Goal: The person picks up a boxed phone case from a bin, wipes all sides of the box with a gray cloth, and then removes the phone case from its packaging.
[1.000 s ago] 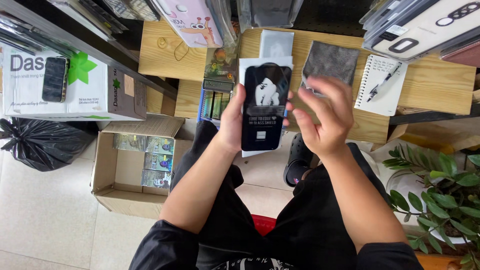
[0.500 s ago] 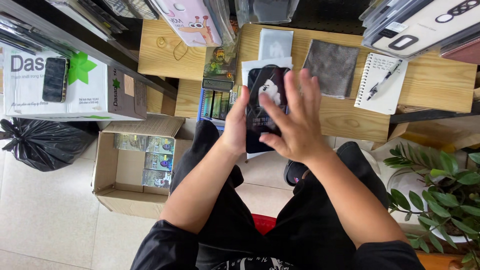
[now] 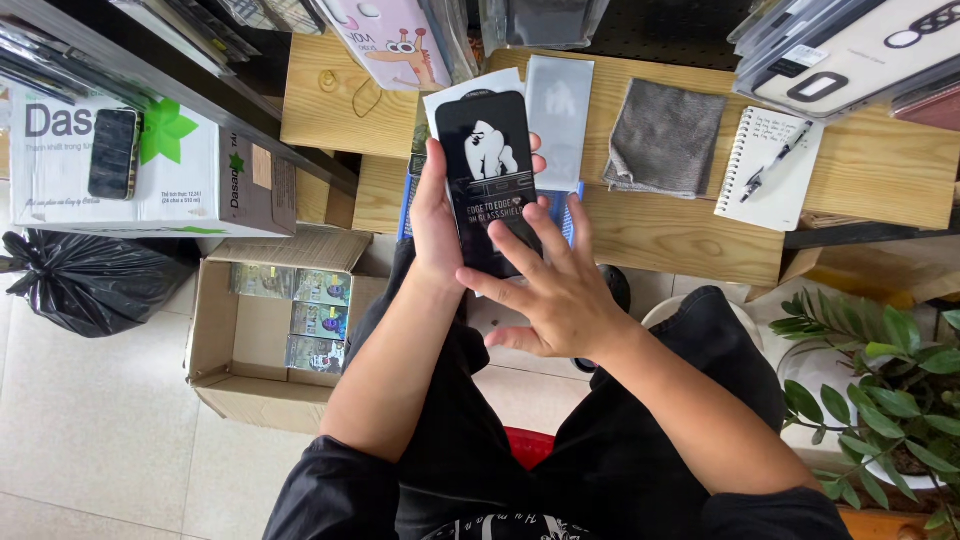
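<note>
So far the black packet [image 3: 487, 180] looks unopened, held upright above the wooden worktop [image 3: 650, 220] in the left hand [image 3: 437, 215]'s closed grip; the right hand [image 3: 555, 290], fingers spread, rests against its lower front.

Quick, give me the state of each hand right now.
Left hand: closed around the edge of the black phone-shaped packet, holding it up.
Right hand: open, fingers spread, fingertips resting on the packet's lower front.

Notebook [image 3: 768, 168] right of cloth [image 3: 664, 137] on wooden table [image 3: 880, 170]
</note>
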